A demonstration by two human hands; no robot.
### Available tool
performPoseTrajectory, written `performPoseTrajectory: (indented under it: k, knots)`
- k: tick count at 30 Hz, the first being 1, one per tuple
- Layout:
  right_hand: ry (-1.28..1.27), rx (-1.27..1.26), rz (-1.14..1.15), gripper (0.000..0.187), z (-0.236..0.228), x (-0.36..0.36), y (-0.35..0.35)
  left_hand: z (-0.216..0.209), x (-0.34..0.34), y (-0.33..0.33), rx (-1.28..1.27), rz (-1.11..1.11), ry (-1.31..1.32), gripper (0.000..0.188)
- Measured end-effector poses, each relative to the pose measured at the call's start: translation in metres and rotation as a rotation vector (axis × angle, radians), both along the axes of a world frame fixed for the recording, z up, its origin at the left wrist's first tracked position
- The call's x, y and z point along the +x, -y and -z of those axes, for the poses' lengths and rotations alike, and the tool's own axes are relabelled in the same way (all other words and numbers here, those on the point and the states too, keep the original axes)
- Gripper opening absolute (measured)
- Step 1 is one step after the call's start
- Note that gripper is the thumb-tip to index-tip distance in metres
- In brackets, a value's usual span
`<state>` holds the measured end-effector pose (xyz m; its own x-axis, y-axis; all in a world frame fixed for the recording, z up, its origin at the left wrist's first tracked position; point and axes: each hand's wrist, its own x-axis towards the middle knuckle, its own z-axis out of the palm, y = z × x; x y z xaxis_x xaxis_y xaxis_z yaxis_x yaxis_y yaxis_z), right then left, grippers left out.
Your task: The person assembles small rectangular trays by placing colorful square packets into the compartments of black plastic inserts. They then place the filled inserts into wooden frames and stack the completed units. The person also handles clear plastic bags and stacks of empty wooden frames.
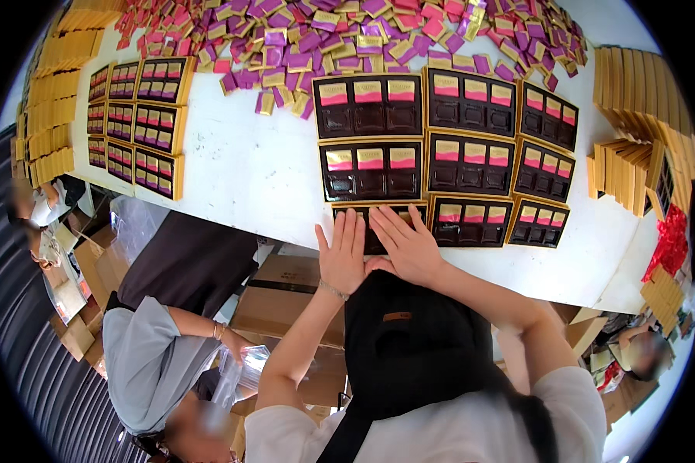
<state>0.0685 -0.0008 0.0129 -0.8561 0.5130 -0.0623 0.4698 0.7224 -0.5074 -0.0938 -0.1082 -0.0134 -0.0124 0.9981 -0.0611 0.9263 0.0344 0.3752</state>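
Both hands lie over the near left box of a block of gold-edged boxes with dark trays. My left hand has its fingers stretched out, the fingertips at the box's far row. Beside it my right hand rests flat with straight fingers and the thumb spread. Most of this box's contents are hidden under them. Around it, the other boxes, such as the one just beyond, each hold three pink-and-gold wrapped squares in the far row. Their near rows are bare dark compartments.
A large heap of purple, pink and gold wrapped squares covers the table's far side. Filled boxes stand at left. Stacked gold boxes line the far left, more the right. A co-worker bends over cartons at lower left.
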Motion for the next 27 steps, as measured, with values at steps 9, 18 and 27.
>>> performPoseTrajectory:
  k: [9,18,27]
  knots:
    - [-0.330,0.263,0.324,0.030,-0.003,-0.083,-0.235,-0.045,-0.091,-0.234,0.441,-0.056,0.070,0.035]
    - [-0.265,0.283,0.250,0.040,0.036,-0.104,-0.279,-0.013,-0.129,-0.300,-0.153,-0.198,0.655,0.025]
    - [-0.388,-0.002,0.354,0.041,-0.007,-0.073,-0.198,-0.026,-0.119,-0.234,0.024,-0.378,1.045,0.027]
